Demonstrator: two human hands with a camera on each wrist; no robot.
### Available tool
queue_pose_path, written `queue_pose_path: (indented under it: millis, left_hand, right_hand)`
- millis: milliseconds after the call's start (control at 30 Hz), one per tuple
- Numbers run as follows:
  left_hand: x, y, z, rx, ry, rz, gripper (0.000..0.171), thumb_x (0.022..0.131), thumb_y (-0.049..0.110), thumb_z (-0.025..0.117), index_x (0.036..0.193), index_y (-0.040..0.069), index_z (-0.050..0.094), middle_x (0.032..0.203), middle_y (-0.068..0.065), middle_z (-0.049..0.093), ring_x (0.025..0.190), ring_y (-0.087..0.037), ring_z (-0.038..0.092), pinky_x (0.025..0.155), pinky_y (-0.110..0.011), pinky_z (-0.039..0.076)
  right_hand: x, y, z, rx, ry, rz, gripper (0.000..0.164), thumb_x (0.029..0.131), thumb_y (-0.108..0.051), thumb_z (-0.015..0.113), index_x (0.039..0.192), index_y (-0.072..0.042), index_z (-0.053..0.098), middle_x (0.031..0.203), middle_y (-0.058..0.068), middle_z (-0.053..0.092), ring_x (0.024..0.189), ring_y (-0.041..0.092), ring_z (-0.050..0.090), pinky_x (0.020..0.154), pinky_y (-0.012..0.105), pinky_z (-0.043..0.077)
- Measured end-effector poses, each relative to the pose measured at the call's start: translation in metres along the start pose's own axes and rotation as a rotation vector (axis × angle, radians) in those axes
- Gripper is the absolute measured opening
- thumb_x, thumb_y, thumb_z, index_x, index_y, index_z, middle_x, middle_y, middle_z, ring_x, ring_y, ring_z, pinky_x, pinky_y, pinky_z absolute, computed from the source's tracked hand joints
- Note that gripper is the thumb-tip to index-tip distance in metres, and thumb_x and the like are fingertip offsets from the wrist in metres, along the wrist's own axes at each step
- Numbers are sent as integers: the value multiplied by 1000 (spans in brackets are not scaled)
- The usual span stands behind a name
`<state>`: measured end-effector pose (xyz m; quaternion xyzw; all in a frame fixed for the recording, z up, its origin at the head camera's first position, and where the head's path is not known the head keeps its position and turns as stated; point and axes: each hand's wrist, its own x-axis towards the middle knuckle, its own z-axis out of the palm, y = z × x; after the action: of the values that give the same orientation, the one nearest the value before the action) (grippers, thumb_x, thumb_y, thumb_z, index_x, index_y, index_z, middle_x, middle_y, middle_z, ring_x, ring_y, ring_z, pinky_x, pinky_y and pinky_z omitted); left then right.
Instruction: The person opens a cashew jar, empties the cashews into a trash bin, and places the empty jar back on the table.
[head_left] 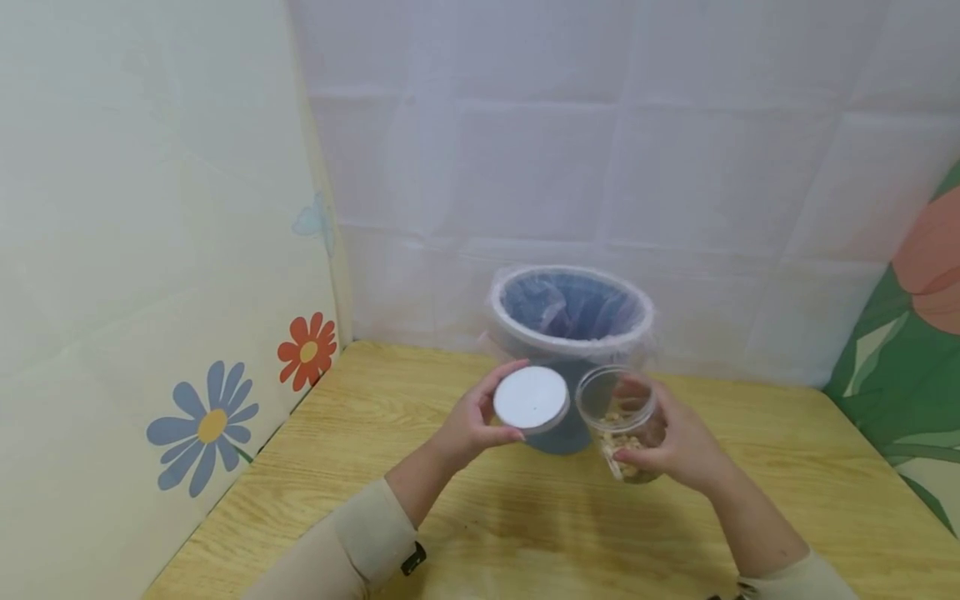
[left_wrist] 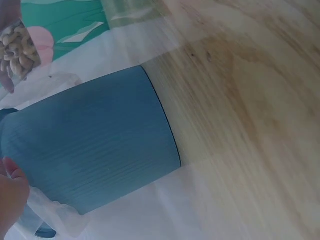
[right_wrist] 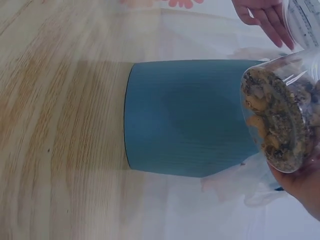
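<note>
My left hand [head_left: 468, 421] pinches a round white lid [head_left: 531, 398] by its edge, its flat white face turned up towards the head camera. With my right hand [head_left: 678, 437] I grip a clear jar [head_left: 617, 408], uncovered and slightly tilted. Cashews [left_wrist: 17, 52] lie in the lower part of the jar. The right wrist view shows dark, crumbly bits [right_wrist: 280, 122] at the jar's bottom. Lid and jar are held apart, side by side, in front of a blue trash bin [head_left: 558, 429]. In the left wrist view, only part of my left hand [left_wrist: 12, 195] shows.
The bin stands upright on a wood-grain table [head_left: 405, 392], near the back wall. A clear plastic liner [head_left: 555, 304] hangs inside it, held by a white rim [head_left: 517, 329]. A white cloth [head_left: 525, 167] backs the table; flower-printed panels [head_left: 213, 425] flank it.
</note>
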<state>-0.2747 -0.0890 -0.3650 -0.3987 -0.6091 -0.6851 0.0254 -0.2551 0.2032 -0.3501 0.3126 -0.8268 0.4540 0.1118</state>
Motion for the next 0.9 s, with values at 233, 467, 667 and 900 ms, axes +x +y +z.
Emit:
queue_pose_path:
  millis: [233, 467, 667, 900]
  left_hand:
    - [-3, -8, -8, 98, -38, -57, 86, 65, 20, 81, 136, 0, 37, 133, -20, 42, 117, -22, 47, 103, -36, 31]
    - [-7, -12, -4, 253, -101, -151, 81, 67, 4, 79, 136, 1, 38, 132, -18, 45, 115, -26, 49, 100, -41, 34]
    - [-8, -31, 0, 367, -120, -268, 84, 66, 6, 81, 138, 11, 38, 131, -9, 48, 110, -21, 52, 97, -43, 36]
    - [-7, -42, 8, 527, -172, -297, 85, 61, 21, 85, 134, 14, 44, 126, -2, 54, 107, -15, 54, 93, -32, 42]
  right_hand:
    - [-3, 6, -4, 37, 26, -29, 87, 59, -10, 85, 132, -5, 39, 122, 21, 52, 105, 28, 56, 88, 17, 43]
    - [-3, 5, -6, 25, 24, -28, 87, 59, -13, 85, 133, -7, 39, 122, 19, 52, 104, 26, 56, 87, 19, 44]
    - [-1, 5, -7, 13, 26, -26, 86, 60, -15, 85, 133, -10, 39, 122, 17, 53, 104, 33, 55, 87, 20, 43]
    - [-2, 6, -8, -15, 38, -45, 87, 60, -15, 85, 133, -8, 39, 121, 16, 54, 102, 28, 57, 86, 21, 44]
